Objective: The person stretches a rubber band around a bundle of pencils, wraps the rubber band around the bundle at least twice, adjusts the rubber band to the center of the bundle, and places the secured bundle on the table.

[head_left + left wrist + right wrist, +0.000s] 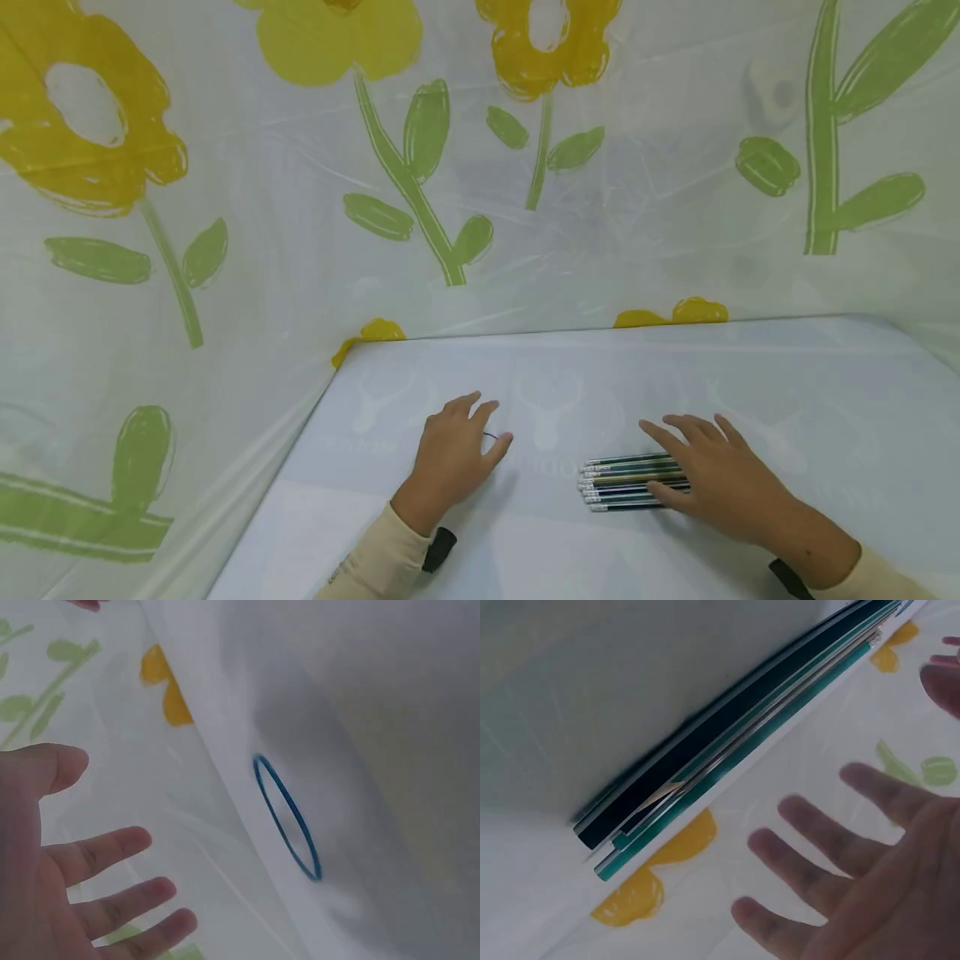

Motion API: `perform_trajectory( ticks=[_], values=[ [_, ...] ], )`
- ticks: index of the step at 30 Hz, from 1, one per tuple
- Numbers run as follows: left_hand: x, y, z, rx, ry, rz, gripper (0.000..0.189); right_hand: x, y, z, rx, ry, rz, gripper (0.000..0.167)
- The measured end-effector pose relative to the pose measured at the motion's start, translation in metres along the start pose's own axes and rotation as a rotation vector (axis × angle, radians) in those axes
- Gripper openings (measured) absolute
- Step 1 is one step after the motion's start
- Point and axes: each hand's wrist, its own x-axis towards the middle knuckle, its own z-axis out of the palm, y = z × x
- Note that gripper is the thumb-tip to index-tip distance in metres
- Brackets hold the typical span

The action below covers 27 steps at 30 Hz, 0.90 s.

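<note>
Several dark green and striped pencils [618, 483] lie side by side on the white table, their eraser ends toward the left. My right hand [720, 479] hovers over their right ends with fingers spread, hiding that part in the head view. In the right wrist view the pencils [742, 735] show a sharpened tip, and the fingers are apart from them. A thin blue loop, like a rubber band [289, 817], rests on the table in the left wrist view. Above it is my left hand [457, 450], fingers extended and holding nothing; it mostly covers the loop in the head view.
The white table [540, 375] has faint deer-head prints. Behind it and along its left side hangs a pale sheet [285, 208] with yellow flowers and green leaves, meeting the table's back edge.
</note>
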Motion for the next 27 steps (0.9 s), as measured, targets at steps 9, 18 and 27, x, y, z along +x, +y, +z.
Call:
perform_trajectory(
  ticks=[9,18,27],
  values=[
    [-0.002,0.034,-0.001,0.037,-0.034,0.086,0.043,0.005,-0.002,0.006,0.026,-0.219,0.003,0.079],
    [0.001,0.063,0.001,0.021,-0.099,0.159,0.042,0.011,0.002,0.011,0.018,-0.262,-0.003,0.077],
    [0.005,0.076,0.003,0.009,-0.193,0.196,0.044,0.021,0.001,0.01,0.033,-0.27,-0.039,0.065]
  ],
)
